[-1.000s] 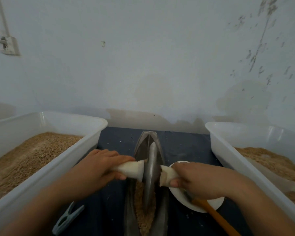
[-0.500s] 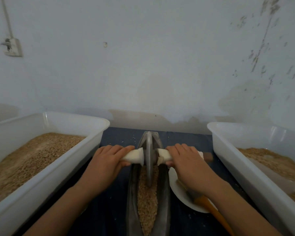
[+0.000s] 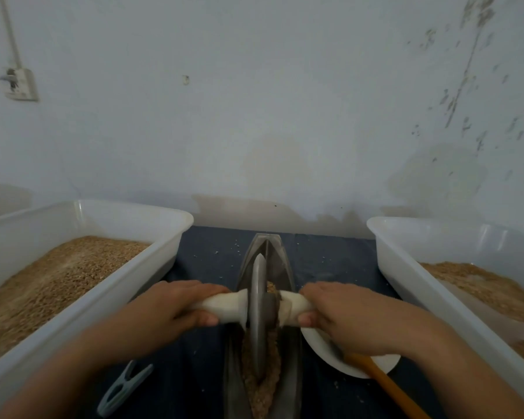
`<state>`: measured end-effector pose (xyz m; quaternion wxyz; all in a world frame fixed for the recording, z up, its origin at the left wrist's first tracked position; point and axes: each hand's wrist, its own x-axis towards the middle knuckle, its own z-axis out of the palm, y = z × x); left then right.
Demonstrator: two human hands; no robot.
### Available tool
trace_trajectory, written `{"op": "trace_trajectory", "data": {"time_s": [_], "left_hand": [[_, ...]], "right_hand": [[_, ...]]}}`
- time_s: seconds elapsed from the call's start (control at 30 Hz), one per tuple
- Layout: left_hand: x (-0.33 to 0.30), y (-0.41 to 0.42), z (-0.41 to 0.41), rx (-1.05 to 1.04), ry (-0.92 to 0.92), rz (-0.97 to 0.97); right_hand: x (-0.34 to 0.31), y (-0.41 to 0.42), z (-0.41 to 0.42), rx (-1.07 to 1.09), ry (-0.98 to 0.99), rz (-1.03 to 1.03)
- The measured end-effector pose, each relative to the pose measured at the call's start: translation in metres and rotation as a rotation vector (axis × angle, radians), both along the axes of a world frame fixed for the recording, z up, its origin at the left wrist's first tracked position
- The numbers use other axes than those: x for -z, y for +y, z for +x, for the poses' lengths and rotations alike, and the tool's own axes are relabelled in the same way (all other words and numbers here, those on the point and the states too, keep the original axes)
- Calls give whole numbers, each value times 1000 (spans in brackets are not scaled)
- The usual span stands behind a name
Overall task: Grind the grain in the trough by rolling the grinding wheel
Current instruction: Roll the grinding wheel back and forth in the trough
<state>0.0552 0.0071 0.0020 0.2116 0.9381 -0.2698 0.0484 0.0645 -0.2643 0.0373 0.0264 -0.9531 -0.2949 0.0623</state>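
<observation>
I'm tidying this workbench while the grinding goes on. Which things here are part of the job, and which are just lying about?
In use:
- grey metal grinding wheel with white handles, held by left hand and right hand
- long grey metal trough
- brown grain in the trough

Lying about:
- grey plastic clothes peg
- white plate
- orange-handled utensil
- two white plastic tubs of grain, left and right
</observation>
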Motion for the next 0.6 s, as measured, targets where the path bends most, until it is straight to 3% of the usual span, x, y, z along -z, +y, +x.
{"op": "trace_trajectory", "data": {"time_s": [0.2,0.3,0.4,0.53,0.6], "left_hand": [[23,-30,13,-265,-490,177],[22,-33,17,-233,-648,218],[14,-27,13,-165,-539,224],[0,-6,5,-31,-156,120],[-4,1,1,34,-3,-23]], "right_hand": [[44,-7,41,49,-366,126],[50,-10,44,75,-351,146],[36,-8,32,75,-237,59],[3,-3,6,36,60,-6],[-8,-4,-4,9,133,-9]]}}
